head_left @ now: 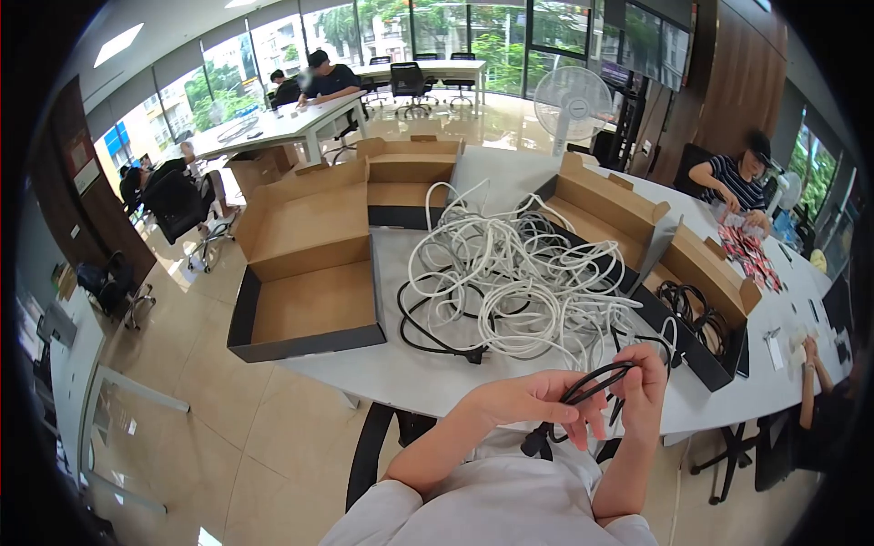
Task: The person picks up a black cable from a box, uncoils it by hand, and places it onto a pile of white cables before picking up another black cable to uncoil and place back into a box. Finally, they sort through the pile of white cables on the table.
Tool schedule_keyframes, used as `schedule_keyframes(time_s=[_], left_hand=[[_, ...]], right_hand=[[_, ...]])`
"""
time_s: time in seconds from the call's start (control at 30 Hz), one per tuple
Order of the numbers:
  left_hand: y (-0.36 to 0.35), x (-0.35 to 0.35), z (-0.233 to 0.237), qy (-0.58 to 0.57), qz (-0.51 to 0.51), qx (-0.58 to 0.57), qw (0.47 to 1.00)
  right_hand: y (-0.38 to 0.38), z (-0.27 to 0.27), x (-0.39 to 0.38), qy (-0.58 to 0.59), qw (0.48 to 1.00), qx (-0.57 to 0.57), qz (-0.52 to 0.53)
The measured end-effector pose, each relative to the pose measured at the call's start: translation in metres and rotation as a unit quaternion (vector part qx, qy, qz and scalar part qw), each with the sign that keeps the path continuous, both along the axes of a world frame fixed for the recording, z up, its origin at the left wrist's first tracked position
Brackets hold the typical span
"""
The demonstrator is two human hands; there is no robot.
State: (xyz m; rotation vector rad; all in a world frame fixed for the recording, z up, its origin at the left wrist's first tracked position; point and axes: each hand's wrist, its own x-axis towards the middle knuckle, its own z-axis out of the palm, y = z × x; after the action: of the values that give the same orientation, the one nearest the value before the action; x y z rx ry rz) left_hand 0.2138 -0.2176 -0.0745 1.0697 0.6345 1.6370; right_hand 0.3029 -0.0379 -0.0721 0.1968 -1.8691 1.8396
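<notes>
A looped black power cable [596, 378] is held up in front of my chest at the table's edge. My left hand [537, 400] is closed on the left side of the loops, and a black plug [535, 443] hangs below its fingers. The right side of the loops is pinched by my right hand [643, 387]. Just beyond my hands lies a large tangle of white and grey cables [519, 282]. Another black cable [410, 323] runs along the tangle's left edge. To the right, several coiled black cables [692, 309] sit in an open cardboard box [719, 364].
More open cardboard boxes stand at the left [309, 305], the back [410, 189] and the back right [610, 214] of the white table [355, 373]. A person [733, 182] handles red packets [751, 255] at the right. Beyond are a fan [572, 105] and office chairs [411, 84].
</notes>
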Motion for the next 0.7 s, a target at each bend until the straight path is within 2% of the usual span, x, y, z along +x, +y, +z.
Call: schedule_keyframes(time_s=[0.1,0.13,0.2,0.3,0.5,0.6,0.7], left_hand=[[-0.003,-0.013,-0.01,-0.071,-0.064,0.0,0.995],[-0.005,-0.015,-0.011,-0.055,-0.035,-0.018,0.998],[-0.01,-0.018,-0.013,-0.024,0.021,-0.054,0.998],[-0.011,-0.018,-0.01,0.047,0.097,-0.042,0.993],[-0.014,-0.02,0.001,0.156,0.069,-0.097,0.981],[-0.005,-0.023,-0.008,0.218,0.055,-0.083,0.971],[0.009,-0.021,-0.018,0.174,0.022,-0.087,0.981]], right_hand=[[-0.005,0.002,-0.009,0.023,0.992,0.121,0.016],[-0.007,0.004,-0.012,0.032,0.987,0.154,0.024],[-0.01,0.007,-0.017,0.044,0.984,0.173,0.011],[-0.01,0.006,-0.023,0.07,0.978,0.197,-0.004],[-0.009,0.016,-0.015,0.102,0.971,0.214,-0.015],[-0.007,0.016,-0.008,0.098,0.973,0.207,-0.039],[-0.007,0.017,-0.001,0.106,0.97,0.208,-0.061]])
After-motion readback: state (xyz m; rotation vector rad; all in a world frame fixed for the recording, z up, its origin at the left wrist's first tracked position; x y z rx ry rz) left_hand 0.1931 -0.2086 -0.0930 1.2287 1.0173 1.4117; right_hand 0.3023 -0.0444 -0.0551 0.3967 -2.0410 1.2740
